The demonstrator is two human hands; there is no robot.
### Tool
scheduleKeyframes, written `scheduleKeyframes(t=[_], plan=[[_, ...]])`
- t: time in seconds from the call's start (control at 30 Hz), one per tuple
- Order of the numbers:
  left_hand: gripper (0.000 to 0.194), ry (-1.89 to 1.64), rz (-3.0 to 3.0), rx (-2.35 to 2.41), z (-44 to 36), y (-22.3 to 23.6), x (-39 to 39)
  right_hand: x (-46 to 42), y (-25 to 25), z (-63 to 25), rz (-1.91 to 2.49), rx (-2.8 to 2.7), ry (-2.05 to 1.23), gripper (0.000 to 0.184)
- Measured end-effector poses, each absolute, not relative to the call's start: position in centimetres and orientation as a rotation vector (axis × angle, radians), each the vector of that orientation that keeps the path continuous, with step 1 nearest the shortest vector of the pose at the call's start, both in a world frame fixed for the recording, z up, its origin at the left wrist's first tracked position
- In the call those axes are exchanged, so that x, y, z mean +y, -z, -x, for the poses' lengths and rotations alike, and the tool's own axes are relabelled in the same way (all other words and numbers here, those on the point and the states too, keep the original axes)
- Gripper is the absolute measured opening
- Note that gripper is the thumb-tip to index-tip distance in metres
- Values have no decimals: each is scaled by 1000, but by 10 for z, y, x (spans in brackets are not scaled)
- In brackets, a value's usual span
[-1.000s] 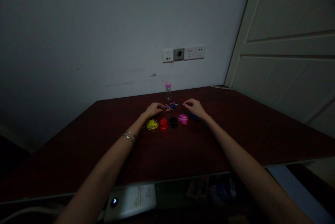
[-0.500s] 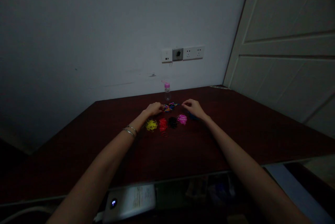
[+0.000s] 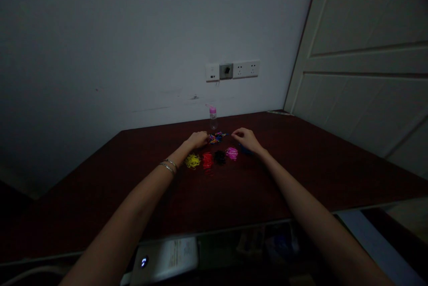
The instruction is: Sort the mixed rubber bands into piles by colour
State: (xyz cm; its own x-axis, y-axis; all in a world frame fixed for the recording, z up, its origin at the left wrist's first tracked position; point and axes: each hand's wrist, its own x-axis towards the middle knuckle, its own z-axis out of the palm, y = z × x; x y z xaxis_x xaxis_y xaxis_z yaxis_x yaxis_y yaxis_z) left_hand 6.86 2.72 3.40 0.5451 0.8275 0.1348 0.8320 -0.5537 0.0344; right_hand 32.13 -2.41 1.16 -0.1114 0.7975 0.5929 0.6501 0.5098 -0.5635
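1. Lying on the bench, the multicoloured rubber-band pile is flanked by the left hand and right hand.
2. Left fingers: grip cannot be determined.
3. Right fingers: seen pinched together; contents indistinct.

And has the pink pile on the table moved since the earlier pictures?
No, no visible shift: the pink pile keeps its place below the grey wall plate, though the camera's view shifted slightly.
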Motion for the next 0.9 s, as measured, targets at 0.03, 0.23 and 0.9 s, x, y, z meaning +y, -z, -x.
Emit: scheduleKeyframes(t=[0.03, 0.23, 0.9], plan=[[18, 213, 2732, -1470, -68, -35, 27, -24, -11, -321, 1208, -1829, -200, 18], [17, 297, 2765, -1517, -65, -43, 22, -24, -11, -322, 1200, -1833, -206, 19], [14, 348, 2765, -1537, -64, -53, 7, -26, -10, -320, 1190, -1829, -223, 19]])
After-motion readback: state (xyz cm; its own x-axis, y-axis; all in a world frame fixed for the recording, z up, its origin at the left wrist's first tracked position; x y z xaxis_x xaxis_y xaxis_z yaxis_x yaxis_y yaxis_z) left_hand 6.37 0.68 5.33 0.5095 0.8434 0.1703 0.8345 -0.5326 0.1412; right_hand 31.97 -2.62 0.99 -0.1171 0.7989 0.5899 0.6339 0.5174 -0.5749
